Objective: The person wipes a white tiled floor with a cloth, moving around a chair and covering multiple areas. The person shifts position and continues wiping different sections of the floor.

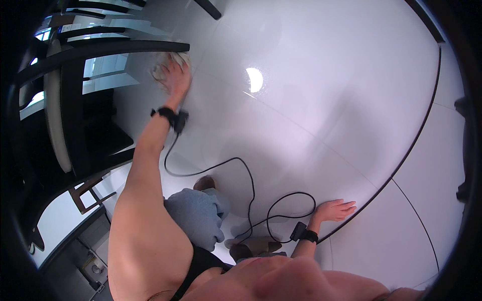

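My left hand [176, 77] presses down on a crumpled pale cloth [160, 71] on the glossy white tiled floor [286, 124], beside the end of a dark chair leg [158, 46]. Its fingers are spread over the cloth, and part of the cloth lies hidden under them. At the lower right, my right hand [336, 210] rests palm down near a dark seam, with nothing in it. Both wrists wear black straps with small dark boxes. A thin black cable [251, 180] runs from the left box in loops towards the right one.
Dark chair frames with a pale seat edge [56, 109] crowd the left side. Another dark leg [209, 9] stands at the top. A long dark seam [416, 145] borders large white panels [440, 169] at the right. My knee in blue-grey fabric [196, 214] is close to the cable.
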`<state>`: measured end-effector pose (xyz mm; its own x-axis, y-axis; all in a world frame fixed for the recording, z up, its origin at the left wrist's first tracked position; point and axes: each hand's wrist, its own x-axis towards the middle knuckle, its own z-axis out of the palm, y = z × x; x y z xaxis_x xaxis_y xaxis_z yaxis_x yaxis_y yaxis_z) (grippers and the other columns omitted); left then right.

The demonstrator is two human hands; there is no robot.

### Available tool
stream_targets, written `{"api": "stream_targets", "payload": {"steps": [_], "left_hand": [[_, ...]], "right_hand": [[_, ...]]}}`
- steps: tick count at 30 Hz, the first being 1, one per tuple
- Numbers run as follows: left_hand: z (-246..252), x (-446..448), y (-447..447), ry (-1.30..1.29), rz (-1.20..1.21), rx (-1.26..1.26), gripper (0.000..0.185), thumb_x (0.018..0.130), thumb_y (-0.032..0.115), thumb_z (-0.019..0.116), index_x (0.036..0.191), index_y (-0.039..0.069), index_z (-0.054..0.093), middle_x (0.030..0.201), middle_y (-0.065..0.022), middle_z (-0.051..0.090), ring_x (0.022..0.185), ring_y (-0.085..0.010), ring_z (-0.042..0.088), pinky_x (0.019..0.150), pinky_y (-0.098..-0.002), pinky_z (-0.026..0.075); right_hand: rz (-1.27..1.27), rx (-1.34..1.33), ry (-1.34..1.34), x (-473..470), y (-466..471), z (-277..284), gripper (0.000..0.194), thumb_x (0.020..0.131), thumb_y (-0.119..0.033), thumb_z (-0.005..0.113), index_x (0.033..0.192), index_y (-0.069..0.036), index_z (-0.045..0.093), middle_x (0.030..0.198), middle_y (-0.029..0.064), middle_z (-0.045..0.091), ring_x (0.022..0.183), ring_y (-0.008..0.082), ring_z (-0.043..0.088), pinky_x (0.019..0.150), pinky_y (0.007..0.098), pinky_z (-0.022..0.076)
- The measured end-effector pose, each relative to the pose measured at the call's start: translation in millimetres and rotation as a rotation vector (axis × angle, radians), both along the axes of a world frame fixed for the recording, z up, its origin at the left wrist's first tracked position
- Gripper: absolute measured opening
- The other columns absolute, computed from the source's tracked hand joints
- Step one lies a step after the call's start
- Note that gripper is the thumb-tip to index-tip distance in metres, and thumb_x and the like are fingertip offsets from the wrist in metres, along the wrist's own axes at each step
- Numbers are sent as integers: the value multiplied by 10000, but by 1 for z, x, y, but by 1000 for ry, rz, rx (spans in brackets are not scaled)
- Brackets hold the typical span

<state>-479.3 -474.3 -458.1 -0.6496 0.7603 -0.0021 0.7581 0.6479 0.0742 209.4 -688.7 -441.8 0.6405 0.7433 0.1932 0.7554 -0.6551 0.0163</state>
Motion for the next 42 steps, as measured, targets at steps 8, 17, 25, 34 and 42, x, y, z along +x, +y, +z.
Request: {"api": "stream_targets", "payload": {"steps": [8,17,25,34,42], "left_hand": [[62,295,-36,-171,-1250,-25,692,935,676,577,1565,401,498,1749,-70,264,1602,-497,92,1146,-855,10],[21,306,264,138,-645,0,687,1100,576,309,1678,206,291,1765,-167,155,1621,-357,128,1245,-693,-40],[59,552,-16,-551,-1908,-132,674,891,657,625,1513,414,533,1694,37,356,1611,-410,160,1167,-852,117],[16,320,66,-66,-1097,282,679,944,736,539,1560,456,491,1735,-25,303,1602,-456,128,1185,-796,67],[5,269,34,211,-667,-86,751,1010,727,356,1599,277,478,1782,-2,140,1594,-469,93,1142,-855,57]], "right_hand": [[-28,-49,91,-1,1,8,602,1121,-335,377,1643,-41,315,1696,240,271,1558,402,279,1199,569,257],[-90,-55,164,-9,4,11,613,1105,-308,396,1649,-48,285,1723,227,216,1606,413,165,1252,653,112],[-44,11,245,-5,10,26,608,1114,-349,384,1661,-102,290,1732,183,216,1613,375,169,1260,654,94],[-4,126,214,3,17,17,576,1095,-284,448,1631,-92,360,1683,186,319,1589,363,240,1259,649,125],[8,264,324,-30,-122,65,566,1087,-254,464,1569,39,412,1639,260,376,1519,412,345,1246,558,242]]}}
